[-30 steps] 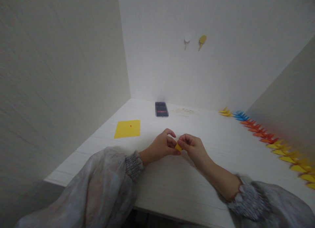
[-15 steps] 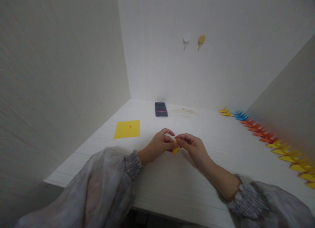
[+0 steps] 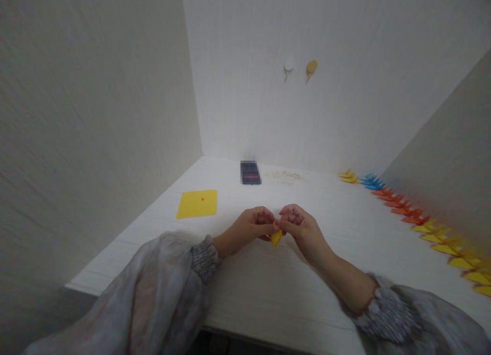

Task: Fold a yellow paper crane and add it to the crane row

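Observation:
Between my two hands, over the middle of the white table, is a small piece of folded yellow paper (image 3: pixel 276 238). My left hand (image 3: pixel 258 225) pinches it from the left between thumb and fingers, with a ring on one finger. From the right, my right hand (image 3: pixel 301 225) grips its upper part with thumb and forefinger, the other fingers curled. The paper's lower end points down toward me, and its upper part is hidden by my fingertips.
A yellow paper sheet (image 3: pixel 197 204) with a small orange mark lies left on the table (image 3: pixel 245 298). A dark, pixelated phone-like object (image 3: pixel 250 173) lies at the back. Folded paper cranes in yellow, blue (image 3: pixel 372 181) and orange (image 3: pixel 399 204) line the right side. Two hooks (image 3: pixel 311 67) are on the wall.
Both hands have shifted slightly down with the folded paper. My left fingers have curled in closer, and more of the paper's pointed lower end shows. The whole view has tilted a little.

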`<state>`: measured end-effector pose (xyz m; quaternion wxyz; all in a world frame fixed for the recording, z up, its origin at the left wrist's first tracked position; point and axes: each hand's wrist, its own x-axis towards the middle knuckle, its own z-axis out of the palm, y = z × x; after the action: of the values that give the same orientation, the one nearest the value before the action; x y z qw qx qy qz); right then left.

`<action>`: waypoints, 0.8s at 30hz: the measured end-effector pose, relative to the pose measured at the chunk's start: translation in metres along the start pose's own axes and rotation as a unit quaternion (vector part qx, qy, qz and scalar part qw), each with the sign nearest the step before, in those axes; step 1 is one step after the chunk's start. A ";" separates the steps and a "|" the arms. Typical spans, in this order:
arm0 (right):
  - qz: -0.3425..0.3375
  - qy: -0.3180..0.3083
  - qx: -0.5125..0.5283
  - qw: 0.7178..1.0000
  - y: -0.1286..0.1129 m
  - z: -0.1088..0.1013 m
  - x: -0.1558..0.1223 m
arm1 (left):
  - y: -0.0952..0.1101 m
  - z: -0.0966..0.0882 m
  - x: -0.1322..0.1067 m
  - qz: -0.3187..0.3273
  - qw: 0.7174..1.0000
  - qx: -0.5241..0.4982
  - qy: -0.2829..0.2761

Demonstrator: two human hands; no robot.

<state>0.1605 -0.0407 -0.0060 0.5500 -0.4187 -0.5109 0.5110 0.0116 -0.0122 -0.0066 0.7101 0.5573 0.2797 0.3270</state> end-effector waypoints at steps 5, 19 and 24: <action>-0.039 -0.015 -0.042 0.998 -0.002 0.000 -0.004 | 0.003 -0.001 0.000 -0.004 0.998 -0.061 0.019; -0.174 -0.007 -0.165 0.971 -0.009 -0.002 -0.008 | 0.010 0.002 -0.004 -0.017 0.989 -0.149 0.006; -0.197 0.011 -0.205 0.959 -0.007 -0.003 -0.008 | 0.010 0.001 -0.003 -0.002 0.985 -0.170 -0.006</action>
<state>0.1649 -0.0498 -0.0005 0.5478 -0.4190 -0.6712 0.2719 0.0090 -0.0136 0.0034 0.7968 0.4300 0.2166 0.3650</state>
